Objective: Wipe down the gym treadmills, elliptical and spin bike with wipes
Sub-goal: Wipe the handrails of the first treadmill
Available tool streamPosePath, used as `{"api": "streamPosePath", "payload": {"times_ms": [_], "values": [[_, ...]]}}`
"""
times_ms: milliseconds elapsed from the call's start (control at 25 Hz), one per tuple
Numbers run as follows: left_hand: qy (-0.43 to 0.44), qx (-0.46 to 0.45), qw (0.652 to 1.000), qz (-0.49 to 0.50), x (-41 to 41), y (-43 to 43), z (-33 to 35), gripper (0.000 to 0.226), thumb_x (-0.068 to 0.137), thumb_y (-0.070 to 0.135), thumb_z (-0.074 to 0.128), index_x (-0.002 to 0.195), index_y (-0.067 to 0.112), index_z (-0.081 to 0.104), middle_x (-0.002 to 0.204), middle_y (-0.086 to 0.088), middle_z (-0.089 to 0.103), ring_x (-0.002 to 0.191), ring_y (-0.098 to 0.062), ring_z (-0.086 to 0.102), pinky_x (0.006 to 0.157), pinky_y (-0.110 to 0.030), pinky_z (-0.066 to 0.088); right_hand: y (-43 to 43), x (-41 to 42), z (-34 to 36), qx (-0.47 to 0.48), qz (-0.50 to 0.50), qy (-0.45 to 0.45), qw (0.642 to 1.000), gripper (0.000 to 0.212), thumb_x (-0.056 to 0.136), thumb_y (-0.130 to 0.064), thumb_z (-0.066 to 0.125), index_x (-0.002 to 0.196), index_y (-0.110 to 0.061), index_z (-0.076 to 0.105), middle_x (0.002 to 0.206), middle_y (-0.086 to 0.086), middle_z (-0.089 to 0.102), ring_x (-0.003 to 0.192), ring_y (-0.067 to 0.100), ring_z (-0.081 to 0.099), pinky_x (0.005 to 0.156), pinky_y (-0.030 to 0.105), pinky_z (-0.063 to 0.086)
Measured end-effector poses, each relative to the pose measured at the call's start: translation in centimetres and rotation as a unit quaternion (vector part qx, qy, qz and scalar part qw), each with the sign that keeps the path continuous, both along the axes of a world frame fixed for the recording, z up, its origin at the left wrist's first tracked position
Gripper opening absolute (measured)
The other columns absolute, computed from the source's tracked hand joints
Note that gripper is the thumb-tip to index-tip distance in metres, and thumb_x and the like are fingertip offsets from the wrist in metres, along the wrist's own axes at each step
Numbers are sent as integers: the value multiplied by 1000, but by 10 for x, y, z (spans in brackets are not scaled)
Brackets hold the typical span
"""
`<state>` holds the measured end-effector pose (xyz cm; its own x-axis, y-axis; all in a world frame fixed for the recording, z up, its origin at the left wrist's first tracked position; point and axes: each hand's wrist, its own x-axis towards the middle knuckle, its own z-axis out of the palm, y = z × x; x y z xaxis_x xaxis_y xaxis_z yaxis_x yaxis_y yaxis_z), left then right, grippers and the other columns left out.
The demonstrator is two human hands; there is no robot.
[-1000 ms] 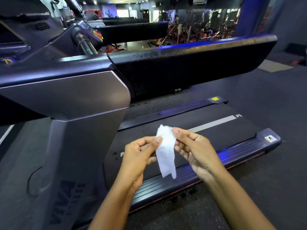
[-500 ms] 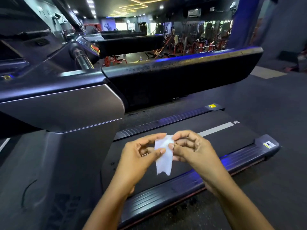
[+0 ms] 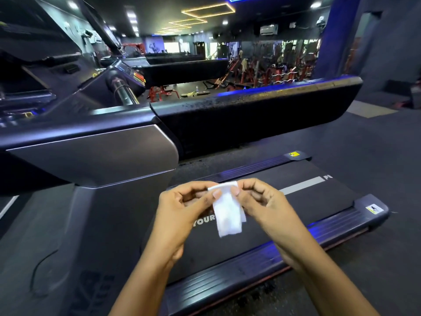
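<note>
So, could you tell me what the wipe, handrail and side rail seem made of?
The wipe looks like thin white nonwoven fabric, matte, hanging limp. The handrail seems matte black plastic or foam; its top is speckled. The side rail looks like ribbed hard plastic, slightly glossy, reflecting blue light.

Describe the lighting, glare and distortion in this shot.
Head view: dim room, blue glare on the treadmill's side rail and handrail; wide-angle bends the handrail's edge; the white wipe, pinched by left hand and right hand, is bright; far gym equipment is soft.
</note>
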<state>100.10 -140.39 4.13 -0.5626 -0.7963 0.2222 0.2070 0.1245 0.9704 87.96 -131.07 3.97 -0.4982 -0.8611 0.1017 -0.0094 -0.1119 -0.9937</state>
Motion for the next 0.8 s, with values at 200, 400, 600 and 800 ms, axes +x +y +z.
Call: {"api": "streamPosePath", "payload": {"times_ms": [200, 400, 600, 800], "values": [[19, -38, 997, 59, -4, 1, 7, 21, 74, 22, 69, 93, 17, 67, 76, 1, 72, 72, -9, 69, 65, -18, 53, -3, 2, 5, -33, -6, -85, 996, 13, 80, -13, 65, 93, -10, 66, 85, 6, 72, 74, 10, 65, 64, 20, 50], [-82, -375, 911, 150, 17, -3, 27, 28, 86, 38, 63, 110, 24, 62, 105, 16, 66, 104, 3, 59, 90, -8, 40, -10, -14, 19, -98, -26, -137, 985, 17, 77, -16, 63, 91, -9, 69, 84, 2, 72, 77, 10, 66, 67, 22, 55], [-205, -619, 722, 231, 35, -65, 81, 49, 86, 40, 52, 127, 12, 53, 125, -2, 55, 119, -14, 47, 110, -22, 28, -33, -24, 55, -138, -5, -64, 988, 18, 70, -20, 68, 86, -19, 74, 86, 3, 74, 78, 11, 68, 69, 19, 54], [-372, -689, 588, 204, 50, -140, 104, 63, 90, 59, 36, 136, 17, 42, 132, -7, 52, 123, -20, 46, 107, -46, 35, -56, -18, 71, -155, -13, 4, 988, 15, 80, -10, 68, 85, -22, 74, 79, -5, 74, 70, 1, 66, 58, 9, 46]]}}
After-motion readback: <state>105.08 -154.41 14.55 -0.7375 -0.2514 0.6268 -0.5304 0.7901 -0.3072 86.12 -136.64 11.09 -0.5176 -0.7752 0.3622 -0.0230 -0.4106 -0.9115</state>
